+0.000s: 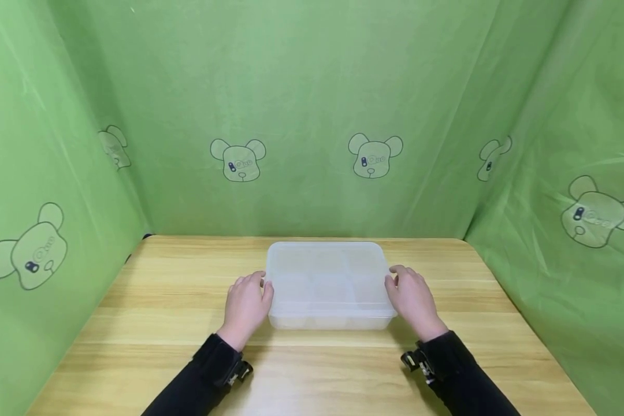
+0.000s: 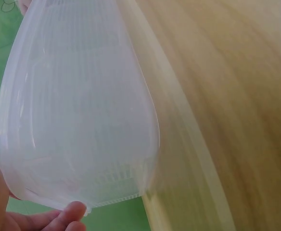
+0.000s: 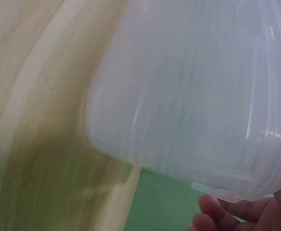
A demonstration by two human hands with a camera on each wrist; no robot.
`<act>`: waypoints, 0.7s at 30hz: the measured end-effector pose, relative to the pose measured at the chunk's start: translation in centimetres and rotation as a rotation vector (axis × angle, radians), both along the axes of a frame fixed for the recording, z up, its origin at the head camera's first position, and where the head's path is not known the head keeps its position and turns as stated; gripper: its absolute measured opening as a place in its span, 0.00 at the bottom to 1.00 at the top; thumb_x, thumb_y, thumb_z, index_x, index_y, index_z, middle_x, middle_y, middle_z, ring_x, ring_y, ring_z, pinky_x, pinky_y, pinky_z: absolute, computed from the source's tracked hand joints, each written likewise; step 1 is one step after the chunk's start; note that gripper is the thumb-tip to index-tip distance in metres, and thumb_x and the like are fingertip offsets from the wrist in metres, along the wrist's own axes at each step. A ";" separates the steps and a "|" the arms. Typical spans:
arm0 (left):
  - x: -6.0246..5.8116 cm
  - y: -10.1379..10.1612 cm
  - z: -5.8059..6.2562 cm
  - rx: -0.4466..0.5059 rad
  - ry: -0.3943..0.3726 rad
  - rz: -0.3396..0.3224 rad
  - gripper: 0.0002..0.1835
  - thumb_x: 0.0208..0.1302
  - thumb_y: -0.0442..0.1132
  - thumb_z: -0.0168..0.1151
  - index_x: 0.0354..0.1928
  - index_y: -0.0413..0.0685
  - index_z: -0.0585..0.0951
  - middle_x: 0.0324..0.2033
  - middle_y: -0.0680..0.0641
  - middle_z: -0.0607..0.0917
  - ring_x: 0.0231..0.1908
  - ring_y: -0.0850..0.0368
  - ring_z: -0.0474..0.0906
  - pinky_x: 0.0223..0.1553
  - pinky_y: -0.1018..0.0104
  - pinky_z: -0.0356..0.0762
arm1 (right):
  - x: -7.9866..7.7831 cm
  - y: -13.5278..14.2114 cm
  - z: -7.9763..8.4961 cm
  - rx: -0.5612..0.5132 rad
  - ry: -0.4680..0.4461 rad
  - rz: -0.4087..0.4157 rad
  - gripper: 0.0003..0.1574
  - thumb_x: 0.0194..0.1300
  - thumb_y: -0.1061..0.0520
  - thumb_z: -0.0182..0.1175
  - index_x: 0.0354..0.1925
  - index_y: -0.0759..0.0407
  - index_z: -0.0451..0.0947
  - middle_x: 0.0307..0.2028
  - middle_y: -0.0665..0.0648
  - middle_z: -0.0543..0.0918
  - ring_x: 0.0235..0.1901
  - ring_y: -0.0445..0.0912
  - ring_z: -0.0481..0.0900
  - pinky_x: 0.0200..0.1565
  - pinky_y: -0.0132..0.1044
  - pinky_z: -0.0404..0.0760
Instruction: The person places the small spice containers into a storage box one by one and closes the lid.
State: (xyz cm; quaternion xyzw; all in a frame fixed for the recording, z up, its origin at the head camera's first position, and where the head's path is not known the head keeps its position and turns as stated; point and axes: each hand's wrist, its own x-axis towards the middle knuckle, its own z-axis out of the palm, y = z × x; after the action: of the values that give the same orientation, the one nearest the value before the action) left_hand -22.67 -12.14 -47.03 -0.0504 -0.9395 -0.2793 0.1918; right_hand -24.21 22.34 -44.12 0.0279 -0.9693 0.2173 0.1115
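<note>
A translucent white plastic storage box [image 1: 327, 277] with a lid sits at the middle of the wooden table [image 1: 322, 375], its long side facing me. Faint compartment lines show through the lid. My left hand [image 1: 245, 305] grips the box's left end, thumb at the lid's edge. At the opposite end my right hand [image 1: 415, 301] holds on the same way. In the left wrist view, the curled fingers [image 2: 70, 216] meet the end wall under the rim. The right wrist view shows fingertips [image 3: 209, 204] just below a tab on the lid's edge.
Green curtains [image 1: 301, 86] printed with bear heads enclose the table at the back and both sides. The back edge of the table runs close behind the box. Each wrist, in a black sleeve [image 1: 200, 375], carries a small camera mount.
</note>
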 end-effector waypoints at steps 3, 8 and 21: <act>-0.1 0.0 0.0 0.011 -0.005 0.004 0.18 0.69 0.42 0.57 0.53 0.37 0.83 0.36 0.46 0.87 0.39 0.46 0.80 0.42 0.52 0.75 | -0.2 0.1 -0.1 -0.011 -0.042 -0.009 0.26 0.74 0.56 0.49 0.59 0.75 0.73 0.38 0.65 0.81 0.35 0.56 0.78 0.39 0.52 0.77; -0.2 -0.1 -0.1 0.035 -0.008 0.001 0.18 0.68 0.41 0.57 0.52 0.35 0.83 0.29 0.48 0.85 0.38 0.45 0.81 0.43 0.50 0.77 | -0.3 0.2 -0.1 -0.031 -0.087 -0.007 0.27 0.74 0.56 0.46 0.59 0.76 0.73 0.41 0.67 0.81 0.37 0.56 0.80 0.42 0.54 0.79; 0.4 -0.3 0.2 0.038 -0.018 -0.012 0.18 0.68 0.40 0.57 0.52 0.33 0.83 0.16 0.55 0.71 0.33 0.47 0.79 0.46 0.48 0.78 | 0.3 -0.1 0.2 -0.036 -0.108 -0.002 0.26 0.74 0.57 0.45 0.58 0.77 0.73 0.48 0.74 0.80 0.48 0.65 0.79 0.52 0.61 0.76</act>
State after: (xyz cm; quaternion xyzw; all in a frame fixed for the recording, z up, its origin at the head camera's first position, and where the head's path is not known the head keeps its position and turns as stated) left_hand -22.22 -12.43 -46.85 -0.0499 -0.9353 -0.2988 0.1826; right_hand -23.93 22.21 -43.90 0.0131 -0.9699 0.2357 0.0598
